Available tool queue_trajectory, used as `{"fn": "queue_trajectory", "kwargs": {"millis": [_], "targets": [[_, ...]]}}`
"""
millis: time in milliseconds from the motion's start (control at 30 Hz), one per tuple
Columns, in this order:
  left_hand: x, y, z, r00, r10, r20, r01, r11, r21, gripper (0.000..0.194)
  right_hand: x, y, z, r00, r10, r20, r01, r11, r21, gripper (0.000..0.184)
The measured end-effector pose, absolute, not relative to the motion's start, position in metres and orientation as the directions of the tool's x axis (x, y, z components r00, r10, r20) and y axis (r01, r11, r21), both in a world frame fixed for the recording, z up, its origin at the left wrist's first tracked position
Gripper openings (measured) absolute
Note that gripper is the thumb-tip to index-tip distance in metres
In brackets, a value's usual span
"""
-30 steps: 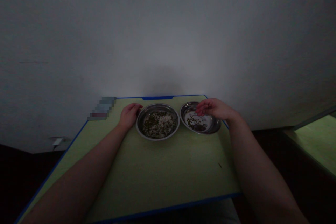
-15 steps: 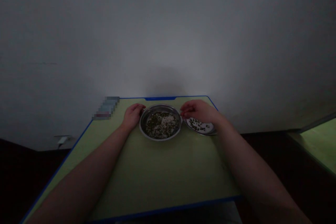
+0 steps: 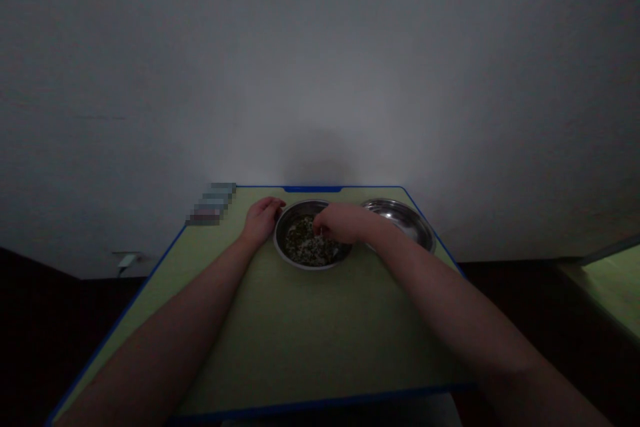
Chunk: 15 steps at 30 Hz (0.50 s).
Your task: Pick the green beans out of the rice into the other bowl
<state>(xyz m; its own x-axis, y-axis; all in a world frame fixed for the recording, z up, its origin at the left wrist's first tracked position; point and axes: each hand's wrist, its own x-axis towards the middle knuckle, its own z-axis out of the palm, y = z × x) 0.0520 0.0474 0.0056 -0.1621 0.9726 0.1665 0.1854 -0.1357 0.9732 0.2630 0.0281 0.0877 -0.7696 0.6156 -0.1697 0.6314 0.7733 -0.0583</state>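
Note:
A round metal bowl (image 3: 313, 267) holds a mix of small green beans and white grains (image 3: 305, 243). Against its left rim, my left hand (image 3: 261, 219) is closed with curled fingers and steadies the bowl at the edge. My right hand (image 3: 343, 221) reaches over the right rim into this bowl, fingers pinched together just over the mix. What those fingertips hold, if anything, is too small to make out. Behind the right wrist is a second shiny metal bowl (image 3: 425, 230), partly covered by the forearm.
Both bowls stand on a light green table (image 3: 310, 333) with blue edging. A blurred-out flat item (image 3: 213, 205) lies at its back left corner. A pale wall (image 3: 320, 80) rises right behind the table. A plug with a cable (image 3: 127, 261) is low on the wall at left.
My right hand has moved left from above the second bowl into the bowl of mixed grains. My left hand has stayed at the rim. The whole view has shifted slightly.

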Motion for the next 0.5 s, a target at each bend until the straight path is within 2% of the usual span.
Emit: {"fn": "queue_trajectory", "kwargs": {"millis": [300, 500], "targets": [[0.051, 0.048, 0.006, -0.159, 0.977, 0.143, 0.151, -0.119, 0.981, 0.024, 0.211, 0.041, 0.08, -0.774, 0.607, -0.183, 0.609, 0.791, 0.049, 0.026], [0.052, 0.047, 0.005, -0.158, 0.978, 0.138, 0.142, -0.116, 0.983, 0.023, 0.194, 0.048, 0.067, -0.781, 0.587, -0.211, 0.588, 0.806, 0.066, 0.026]]}}
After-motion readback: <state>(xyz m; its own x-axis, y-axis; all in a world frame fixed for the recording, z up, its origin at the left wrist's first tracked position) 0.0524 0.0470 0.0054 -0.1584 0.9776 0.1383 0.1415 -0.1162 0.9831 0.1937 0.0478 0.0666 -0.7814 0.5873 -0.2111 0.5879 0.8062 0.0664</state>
